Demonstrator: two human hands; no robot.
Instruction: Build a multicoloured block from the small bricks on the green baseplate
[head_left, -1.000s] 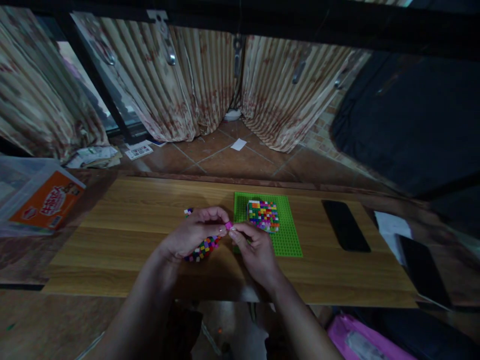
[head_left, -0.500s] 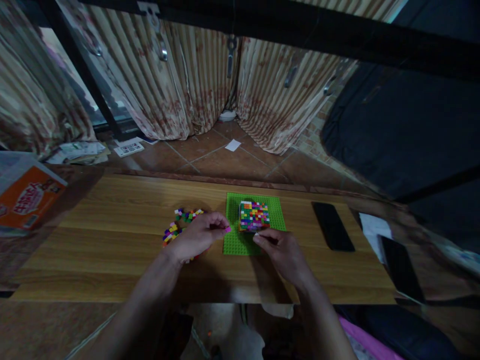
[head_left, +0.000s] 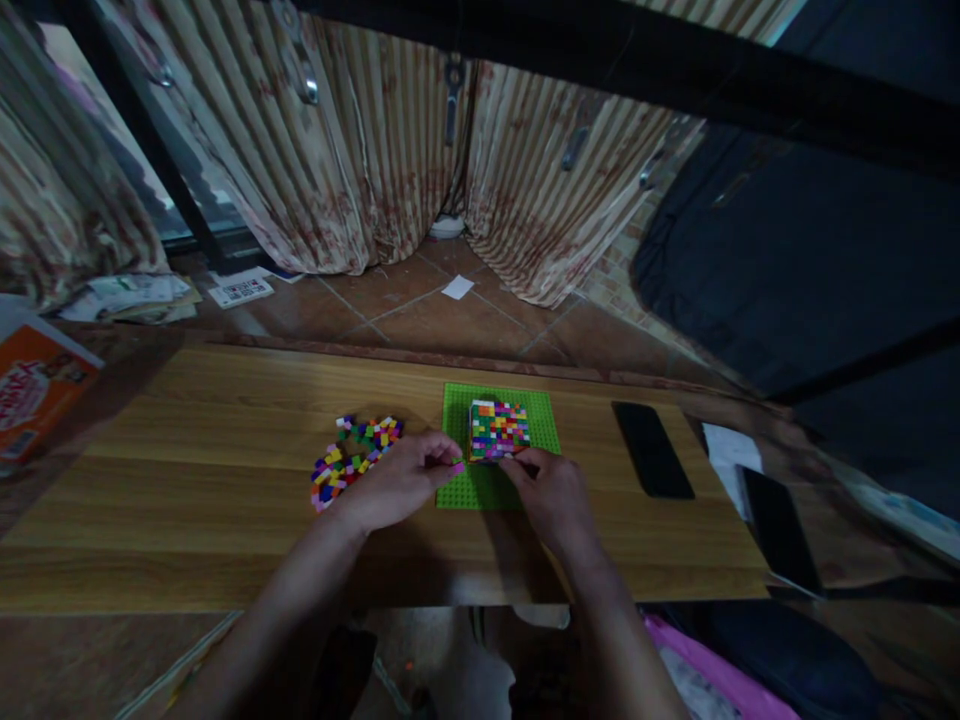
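My left hand [head_left: 401,485] is closed in a pinch on a small pink brick [head_left: 458,468], held over the left edge of the green baseplate [head_left: 544,420]. On that plate stands a block built of many small coloured bricks [head_left: 499,430]. The fingertips of my right hand [head_left: 553,495] are pinched together at the block's near side. What they hold, if anything, is hidden. Loose bricks [head_left: 330,475] in several colours lie in a heap left of my left hand, which partly covers them.
A black phone [head_left: 652,450] lies on the wooden table [head_left: 247,470] right of the plate. Farther right are a white tissue [head_left: 731,455] and another dark flat device [head_left: 780,525]. An orange-labelled box [head_left: 37,390] stands at the far left.
The view has shifted slightly to the right. My right fingertips have moved forward to the block's near side, and the white piece seen in them is out of sight. My left hand keeps the pink brick.
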